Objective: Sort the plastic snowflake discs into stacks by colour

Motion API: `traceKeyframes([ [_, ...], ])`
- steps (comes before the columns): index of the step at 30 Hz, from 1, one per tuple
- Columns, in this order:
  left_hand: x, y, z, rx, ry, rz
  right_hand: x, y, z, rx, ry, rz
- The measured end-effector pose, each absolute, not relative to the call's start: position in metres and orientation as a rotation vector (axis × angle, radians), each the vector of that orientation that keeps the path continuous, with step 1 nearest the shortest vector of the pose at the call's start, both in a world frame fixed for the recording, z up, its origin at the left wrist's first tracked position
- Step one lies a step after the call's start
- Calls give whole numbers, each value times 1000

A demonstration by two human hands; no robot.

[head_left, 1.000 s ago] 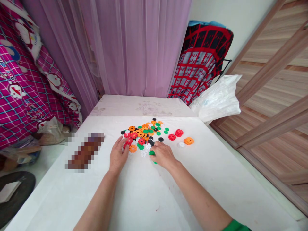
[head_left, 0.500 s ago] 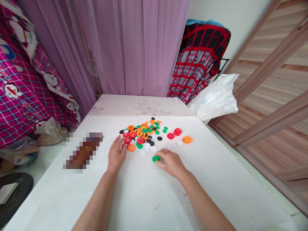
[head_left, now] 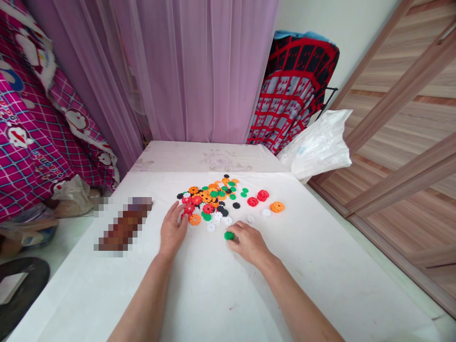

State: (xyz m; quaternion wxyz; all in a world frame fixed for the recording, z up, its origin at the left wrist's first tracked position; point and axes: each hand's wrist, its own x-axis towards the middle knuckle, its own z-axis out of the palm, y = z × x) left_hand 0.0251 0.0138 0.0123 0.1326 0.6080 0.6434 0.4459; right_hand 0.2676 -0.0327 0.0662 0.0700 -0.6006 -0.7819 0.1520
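Note:
My right hand (head_left: 250, 241) pinches green notched plastic discs (head_left: 229, 235) between thumb and fingers, just above or on the white tabletop; how many are in the grip I cannot tell. To the left, my left hand (head_left: 173, 231) is open with its fingers apart, beside a loose pile of flower-shaped discs. Closest to its fingertips are red discs (head_left: 188, 208) and an orange disc (head_left: 194, 219). White discs (head_left: 211, 227) lie at the pile's near edge, between the hands. Black discs (head_left: 223, 212) and more orange and green ones are mixed behind.
Right of the pile are red discs (head_left: 262, 195), an orange disc stack (head_left: 277, 206) and a white disc (head_left: 266, 212). A pixelated brownish item (head_left: 123, 225) lies on the table's (head_left: 206, 294) left side. A white plastic bag (head_left: 318, 147) stands by the far right corner.
The green discs in my right hand, which showed as two overlapping, now line up into one compact shape. That hand has shifted slightly left. My left hand stays in place.

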Motion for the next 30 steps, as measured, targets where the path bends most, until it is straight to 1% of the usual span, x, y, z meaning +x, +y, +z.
traceKeyframes([
  [7, 26, 14, 13, 1752, 1877, 1302, 268, -27, 71, -1789, -2356, 462],
  [10, 26, 14, 11, 1755, 1872, 1326, 260, -13, 78, -1697, -2369, 385],
  [14, 24, 15, 10, 1767, 1865, 1326, 234, 17, 84, -1569, -2539, 277],
  [16, 24, 15, 9, 1764, 1859, 1323, 224, 32, 83, -1601, -2580, 258],
  [20, 25, 15, 7, 1745, 1853, 1344, 221, 48, 80, -1723, -2484, 223],
  [25, 25, 16, 5, 1759, 1862, 1335, 220, 44, 74, -1642, -2466, 235],
  [30, 24, 19, 2, 1781, 1866, 1329, 202, 46, 74, -1779, -2477, 184],
])
